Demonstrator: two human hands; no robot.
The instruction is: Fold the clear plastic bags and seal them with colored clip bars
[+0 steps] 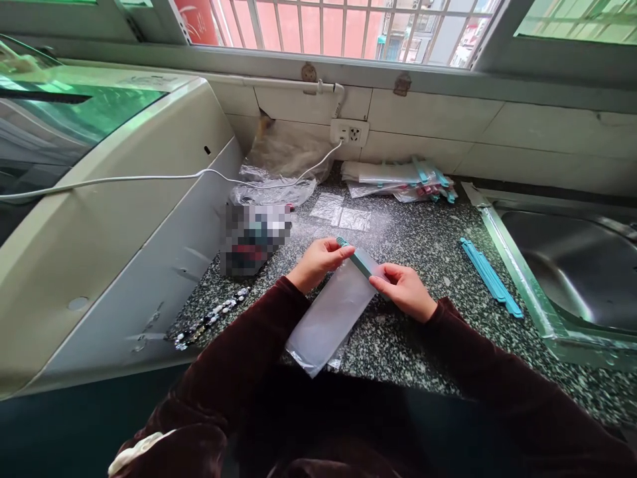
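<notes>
- I have the left hand (318,262) pinching the upper end of a short, narrow teal strip (361,263), thumb and fingers closed on it.
- My right hand (405,292) grips by the strip's lower end, thumb and fingertips closed; I can't tell how much of the bag they catch as well.
- The long, translucent plastic bag (331,315) hangs from the strip, slanting down toward the counter's front edge, between my two forearms. I can't tell how much of it touches the counter.
- Under all this I see a black-and-white speckled stone counter (398,352).
- Beyond the hands lie small, flat, clear plastic packets (341,214), and behind them, near the tiled wall, a pile of clear bags with teal and reddish strips (401,180).
- On my right, a bundle of long light-blue strips (490,277) lies just beside the stainless steel sink (577,265).
- On my left, a strand of black, white and clear beads (213,318) lies near the cream-and-grey housing (169,199). Farther back sits a blurred-out item (255,240), unreadable to me, in front of crumpled clear plastic (283,179).
- A white cable (199,174) runs across from the housing to the white wall socket (350,133).
</notes>
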